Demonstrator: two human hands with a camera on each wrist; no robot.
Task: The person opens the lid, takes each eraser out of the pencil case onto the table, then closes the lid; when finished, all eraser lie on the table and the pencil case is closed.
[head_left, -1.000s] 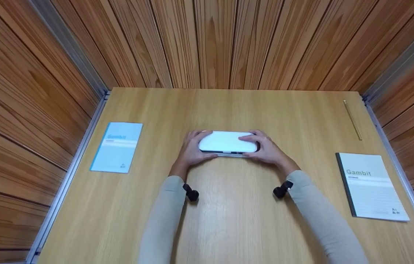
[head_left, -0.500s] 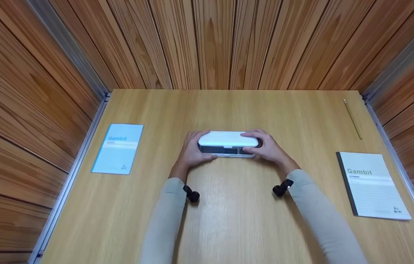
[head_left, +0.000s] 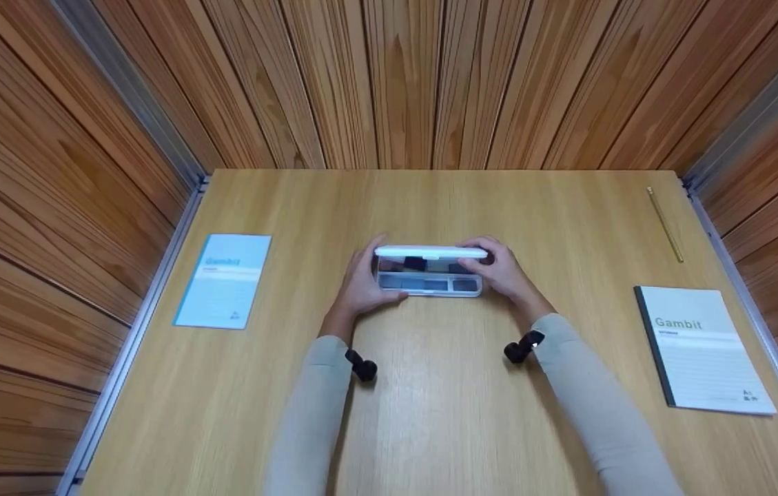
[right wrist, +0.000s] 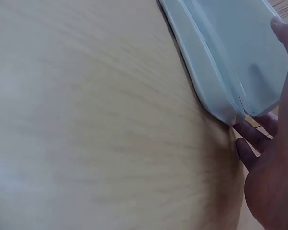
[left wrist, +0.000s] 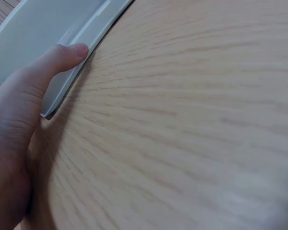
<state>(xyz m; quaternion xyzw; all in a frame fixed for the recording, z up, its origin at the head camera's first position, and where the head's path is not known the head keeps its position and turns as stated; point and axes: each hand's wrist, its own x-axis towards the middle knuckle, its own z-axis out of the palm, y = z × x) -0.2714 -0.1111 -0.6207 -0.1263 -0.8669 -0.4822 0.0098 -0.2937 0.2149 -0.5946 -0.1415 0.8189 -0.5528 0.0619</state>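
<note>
A white pencil case (head_left: 430, 294) lies on the table with its hinged lid (head_left: 430, 253) raised. Divided compartments show in its base, and a small dark patch is visible under the lid; what it is I cannot tell. My left hand (head_left: 363, 284) grips the case's left end, its thumb lying on the front edge of the base, as the left wrist view also shows with the thumb (left wrist: 62, 56). At the right end my right hand (head_left: 504, 272) holds the lid, thumb on its front side; in the right wrist view other fingers (right wrist: 252, 136) curl behind the corner.
A light blue notebook (head_left: 223, 282) lies on the left of the wooden table (head_left: 430, 413). To the right are a white notebook (head_left: 709, 351) with a dark spine and a gold pencil-like stick (head_left: 666, 226). Wooden walls (head_left: 402, 83) enclose the back and sides.
The pencil case's lid has swung up and back from nearly closed, exposing the compartments. My right thumb has risen with the lid, while my left hand stays at the left end.
</note>
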